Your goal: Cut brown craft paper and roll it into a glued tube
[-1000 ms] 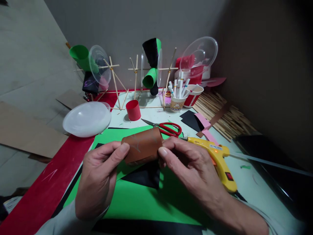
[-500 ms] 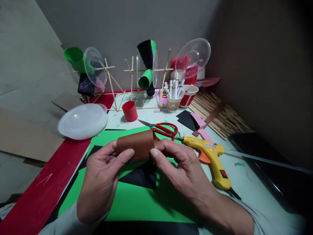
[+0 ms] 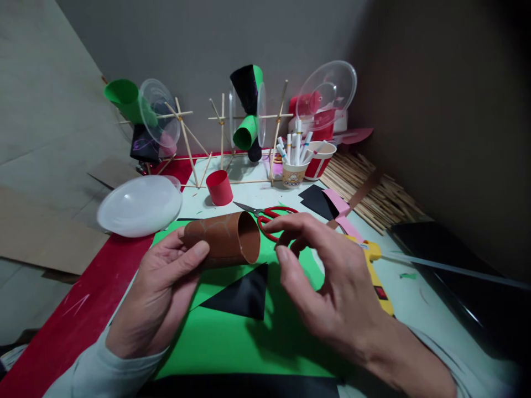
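brown paper tube [image 3: 224,239] gripped by left hand [image 3: 160,290]; right hand [image 3: 332,282] loose, no legible txt.

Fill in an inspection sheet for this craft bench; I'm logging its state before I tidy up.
Surface: pale table covered by a green paper sheet, a red strip along the left edge.
Job's things: brown rolled paper tube, lying sideways, open end facing right.
Clutter: red-handled scissors, yellow glue gun, black paper triangle, short red paper cylinder, white plastic lid, cup of markers, wooden stick frames, bundle of sticks.
Grippers: left hand grips the tube; right hand open beside it, not touching.
Cables: nothing seen.
Surroundings: grey wall behind, cardboard on the floor at left.
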Demonstrator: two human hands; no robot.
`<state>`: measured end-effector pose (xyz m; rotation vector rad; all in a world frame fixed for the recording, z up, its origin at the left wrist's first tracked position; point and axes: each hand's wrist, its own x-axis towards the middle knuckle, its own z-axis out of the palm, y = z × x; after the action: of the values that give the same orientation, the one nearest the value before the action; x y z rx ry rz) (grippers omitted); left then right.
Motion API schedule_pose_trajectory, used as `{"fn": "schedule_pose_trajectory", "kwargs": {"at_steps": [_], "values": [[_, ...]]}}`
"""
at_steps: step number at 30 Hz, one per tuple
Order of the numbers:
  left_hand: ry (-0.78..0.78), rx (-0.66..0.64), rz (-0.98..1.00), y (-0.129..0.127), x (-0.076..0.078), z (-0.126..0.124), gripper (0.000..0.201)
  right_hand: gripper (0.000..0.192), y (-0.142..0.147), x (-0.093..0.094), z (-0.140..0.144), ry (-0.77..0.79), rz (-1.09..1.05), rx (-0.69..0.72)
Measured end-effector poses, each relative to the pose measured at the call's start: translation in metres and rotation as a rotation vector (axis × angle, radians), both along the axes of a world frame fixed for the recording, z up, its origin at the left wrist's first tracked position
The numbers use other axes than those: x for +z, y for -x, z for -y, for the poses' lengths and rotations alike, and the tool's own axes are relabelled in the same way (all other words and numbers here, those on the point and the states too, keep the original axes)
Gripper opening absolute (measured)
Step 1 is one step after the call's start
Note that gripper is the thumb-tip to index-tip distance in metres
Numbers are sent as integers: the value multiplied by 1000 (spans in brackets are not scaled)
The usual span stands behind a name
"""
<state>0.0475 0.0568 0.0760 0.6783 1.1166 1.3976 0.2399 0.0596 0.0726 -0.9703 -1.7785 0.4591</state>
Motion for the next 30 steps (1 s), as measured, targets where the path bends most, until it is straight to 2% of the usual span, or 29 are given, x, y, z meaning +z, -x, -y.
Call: {"fn": "schedule_pose_trajectory", "kwargs": {"at_steps": [3,4,7,13,17,19,20,22,24,30], "values": [[21,-24,21,1,2,-1,30,7,-4,2,0,141,-109,-18],[23,-37,22,1,3,-2,30,14,-5,3,0,167,-137,-12],[30,-81,23,1,3,-3,32,30,-7,6,1,178,-163,-15],[-3,-101,-95,1,1,2,23,36,-8,10,0,171,-128,38],[-104,-66,-243,1,-1,6,19,23,-5,7,-2,225,-174,62],[-132,-53,-335,2,-2,7,19,9,-3,3,-3,299,-226,113],[-142,-54,-389,3,-2,7,20,8,-2,0,-4,342,-254,150],[-164,-52,-498,2,-2,7,18,30,0,-4,-4,413,-297,212],[-198,-45,-574,1,0,8,14,41,1,-8,-5,438,-335,250],[-248,-46,-626,-5,-1,14,11,37,6,-14,-7,555,-497,283]]}}
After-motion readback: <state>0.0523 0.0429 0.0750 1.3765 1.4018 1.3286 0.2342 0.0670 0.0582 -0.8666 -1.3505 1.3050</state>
